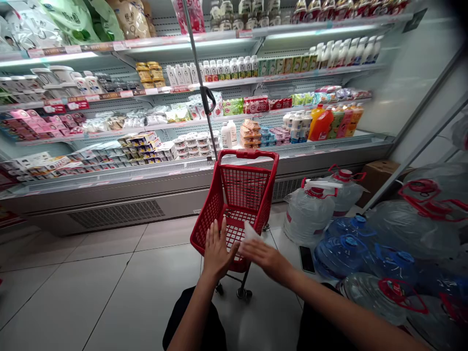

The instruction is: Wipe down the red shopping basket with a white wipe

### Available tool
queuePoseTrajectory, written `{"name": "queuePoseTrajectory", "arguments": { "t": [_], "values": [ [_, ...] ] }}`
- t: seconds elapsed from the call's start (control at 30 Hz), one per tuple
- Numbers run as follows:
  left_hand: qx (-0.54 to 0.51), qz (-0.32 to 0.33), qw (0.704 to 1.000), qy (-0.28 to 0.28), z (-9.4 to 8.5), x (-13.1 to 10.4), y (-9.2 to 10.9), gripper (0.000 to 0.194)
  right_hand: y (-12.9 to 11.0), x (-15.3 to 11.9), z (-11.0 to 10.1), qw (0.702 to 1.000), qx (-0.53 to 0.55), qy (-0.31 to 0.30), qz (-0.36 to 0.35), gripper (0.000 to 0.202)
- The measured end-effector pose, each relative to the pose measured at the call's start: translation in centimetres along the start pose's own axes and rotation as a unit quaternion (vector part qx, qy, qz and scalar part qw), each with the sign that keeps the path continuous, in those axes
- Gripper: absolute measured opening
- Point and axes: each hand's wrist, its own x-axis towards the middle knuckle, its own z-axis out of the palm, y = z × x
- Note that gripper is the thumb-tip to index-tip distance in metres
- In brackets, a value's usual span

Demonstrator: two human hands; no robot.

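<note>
A red plastic shopping cart (239, 195) with mesh sides stands in front of my knees, its handle at the far side. Above its near edge I hold up my left hand (217, 251), palm down, with the fingers stretched out and nothing in it. My right hand (265, 257) reaches in from the right, its fingers straight and close together, near the left thumb. A thin white tissue-like piece (250, 231) sticks up from behind the right fingers and appears pinched there; the thumb is hidden. Through the mesh, the cart's bottom (239, 229) shows partly.
Beyond the cart runs a refrigerated shelf (153, 180) with dairy tubs, bottles and juice. Large water jugs (309, 214) with red handles and blue-tinted jugs (341, 256) crowd the right side. A dark phone (306, 259) lies on the tiled floor beside them. A metal pole (199, 73) rises behind the cart.
</note>
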Motion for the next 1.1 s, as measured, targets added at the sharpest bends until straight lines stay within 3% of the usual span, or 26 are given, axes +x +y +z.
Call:
{"name": "queuePoseTrajectory", "arguments": {
  "t": [0.07,0.13,0.23,0.37,0.47,0.53,0.63,0.73,0.8,0.87,0.93,1.1],
  "values": [
    [-0.032,0.022,0.999,-0.01,-0.2,-0.2,1.4,0.087,-1.6,0.4,0.5,0.999,0.022,-0.017,-0.042,0.043],
    [-0.046,0.031,0.998,-0.02,-0.2,-0.6,2.2,0.089,-1.2,1.0,0.3,0.996,0.03,-0.034,-0.075,0.04],
    [-0.035,0.03,0.998,-0.029,0.0,-1.2,1.8,0.094,3.1,1.3,-1.3,0.996,0.013,-0.039,-0.079,0.049],
    [-0.015,0.021,0.999,-0.047,-0.2,-1.3,0.3,0.092,10.8,0.5,-4.4,0.999,-0.042,0.002,0.03,0.062],
    [-0.014,0.02,0.998,-0.061,-0.6,-1.0,-0.5,0.088,13.1,0.0,-5.3,0.993,-0.073,0.025,0.094,0.067],
    [-0.015,0.029,0.997,-0.077,-0.7,-0.7,-0.8,0.084,11.9,0.2,-4.7,0.99,-0.077,0.041,0.107,0.068],
    [-0.019,0.037,0.995,-0.094,-0.6,-0.3,-0.7,0.082,7.2,0.9,-2.6,0.995,-0.05,0.04,0.072,0.068],
    [-0.042,0.042,0.996,-0.071,-0.1,0.0,0.3,0.089,3.0,1.7,-1.0,1.0,-0.016,0.009,0.024,0.064],
    [-0.065,0.053,0.995,-0.059,0.3,0.1,1.0,0.089,2.4,1.9,-1.0,1.0,-0.009,-0.011,-0.012,0.062],
    [-0.076,0.057,0.993,-0.066,0.5,0.1,1.4,0.083,4.1,1.6,-1.8,0.999,-0.019,-0.022,-0.039,0.063],
    [-0.066,0.052,0.993,-0.082,0.4,-0.1,1.4,0.076,7.6,0.8,-3.5,0.998,-0.048,-0.013,-0.031,0.067],
    [-0.004,0.048,0.996,-0.079,-0.3,-0.3,1.0,0.067,17.1,-1.5,-9.1,0.984,-0.15,0.029,0.092,0.074]
  ]
}}
